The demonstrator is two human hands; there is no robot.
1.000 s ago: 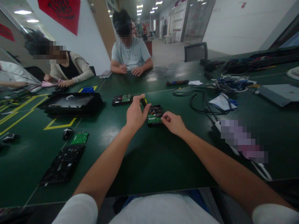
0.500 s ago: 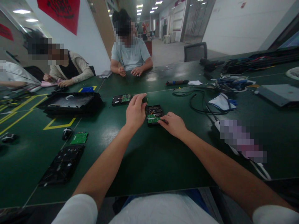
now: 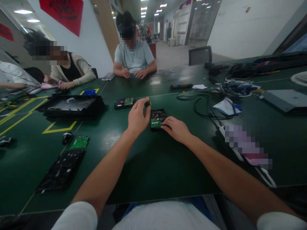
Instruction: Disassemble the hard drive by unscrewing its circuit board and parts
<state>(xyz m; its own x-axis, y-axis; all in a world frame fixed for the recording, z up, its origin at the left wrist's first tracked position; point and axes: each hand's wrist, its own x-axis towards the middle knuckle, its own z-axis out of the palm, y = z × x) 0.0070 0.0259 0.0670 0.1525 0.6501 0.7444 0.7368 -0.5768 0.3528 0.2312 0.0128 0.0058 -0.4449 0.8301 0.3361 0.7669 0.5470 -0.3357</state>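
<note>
A hard drive (image 3: 158, 114) lies on the green table in front of me, its green circuit board (image 3: 155, 123) facing up at the near end. My left hand (image 3: 139, 115) is closed around a small black-and-yellow object (image 3: 148, 103), just beside the drive's left edge. On the other side, my right hand (image 3: 176, 127) has its fingers pinched at the circuit board's right edge. Something dark and slim shows between those fingertips, too small to name. Left of my left hand lies a second hard drive (image 3: 123, 103) with a green board.
Black trays (image 3: 72, 107) stand at the left, with a loose green circuit board (image 3: 80, 142), a computer mouse (image 3: 67, 138) and a black panel-like part (image 3: 62, 171) nearer me. Cables (image 3: 203, 108) and a grey metal case (image 3: 285, 97) lie at the right. A person (image 3: 134, 57) sits opposite.
My right hand has shifted slightly left, and the dark piece in its fingers shows less. My left hand has turned a little, exposing more of the black-and-yellow object. The drive stays in place.
</note>
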